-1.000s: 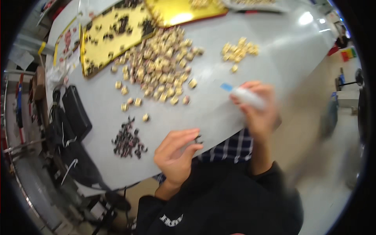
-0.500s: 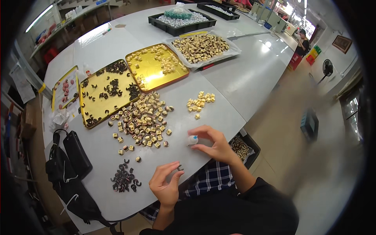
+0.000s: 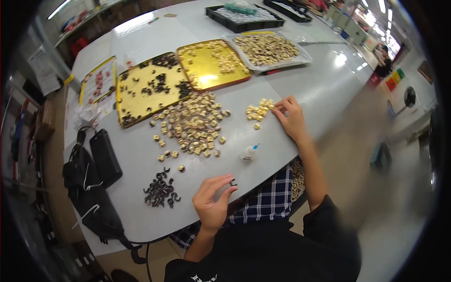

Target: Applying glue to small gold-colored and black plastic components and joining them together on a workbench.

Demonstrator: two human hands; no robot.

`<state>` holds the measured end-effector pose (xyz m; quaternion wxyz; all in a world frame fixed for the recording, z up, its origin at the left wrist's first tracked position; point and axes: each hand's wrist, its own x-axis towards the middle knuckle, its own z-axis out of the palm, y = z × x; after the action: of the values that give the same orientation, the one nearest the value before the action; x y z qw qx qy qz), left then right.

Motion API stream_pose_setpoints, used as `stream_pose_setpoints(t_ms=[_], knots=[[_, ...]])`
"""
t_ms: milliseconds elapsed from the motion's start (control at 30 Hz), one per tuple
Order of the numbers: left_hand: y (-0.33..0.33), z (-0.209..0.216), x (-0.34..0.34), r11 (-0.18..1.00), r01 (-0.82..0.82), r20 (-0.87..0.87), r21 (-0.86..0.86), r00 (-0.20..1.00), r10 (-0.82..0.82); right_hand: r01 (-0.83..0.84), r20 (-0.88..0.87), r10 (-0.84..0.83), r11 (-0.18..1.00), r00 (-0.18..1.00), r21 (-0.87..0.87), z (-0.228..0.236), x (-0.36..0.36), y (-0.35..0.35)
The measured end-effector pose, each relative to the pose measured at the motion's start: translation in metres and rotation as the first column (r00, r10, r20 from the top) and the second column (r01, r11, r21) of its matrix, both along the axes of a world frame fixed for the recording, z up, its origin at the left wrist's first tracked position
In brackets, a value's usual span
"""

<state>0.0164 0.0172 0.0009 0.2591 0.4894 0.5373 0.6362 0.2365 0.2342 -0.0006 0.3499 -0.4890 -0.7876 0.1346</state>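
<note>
"Grey and wide, this table (image 3: pixel 324 70) stretches across the workshop. What's in the left hand (image 3: pixel 210 207)?"

"One small black curved piece (image 3: pixel 233 182), pinched between thumb and fingers by the table's near edge."

"And the right hand (image 3: pixel 292 120)?"

"Its fingertips are at the pale yellow pieces (image 3: pixel 257 111), toward the table's right edge; I can't tell whether they grip one. A white bottle (image 3: pixel 246 153) with a blue tip stands closer to the near edge."

A workshop, by its broad, smooth grey worktable (image 3: pixel 324 75) with heaped small cream-coloured pieces (image 3: pixel 259 110), shallow rectangular gold trays (image 3: pixel 206 81), a black plastic tray (image 3: pixel 244 27) at top centre and a white tube light (image 3: pixel 59 9) upper left.
</note>
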Motion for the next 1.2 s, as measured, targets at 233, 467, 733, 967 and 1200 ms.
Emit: stream_pose_setpoints(t_ms=[233,467,733,967,1200], knots=[[-0.002,-0.002,0.001,0.996,0.083,0.05,0.028,0.995,-0.084,0.116,-0.157,-0.114,0.993,0.981,0.004,0.024,0.003,-0.037],[0.001,-0.001,-0.001,0.995,0.075,0.037,0.067,0.996,-0.078,-0.262,-0.72,0.062,0.95,0.692,-0.171,0.03,-0.016,-0.139],[0.006,-0.006,-0.006,0.977,0.167,-0.125,0.135,0.981,-0.15,-0.459,-0.757,-0.21,0.686,0.618,-0.564,0.024,-0.058,-0.18],[0.002,-0.009,-0.003,0.975,0.18,-0.147,0.131,0.976,-0.16,-0.616,-0.749,-0.209,0.453,0.629,-0.644,0.02,-0.052,-0.173],[0.004,-0.005,-0.005,0.96,0.229,-0.216,0.164,0.957,-0.192,-0.773,-0.827,-0.249,0.295,0.504,-0.561,0.015,-0.048,-0.165]])
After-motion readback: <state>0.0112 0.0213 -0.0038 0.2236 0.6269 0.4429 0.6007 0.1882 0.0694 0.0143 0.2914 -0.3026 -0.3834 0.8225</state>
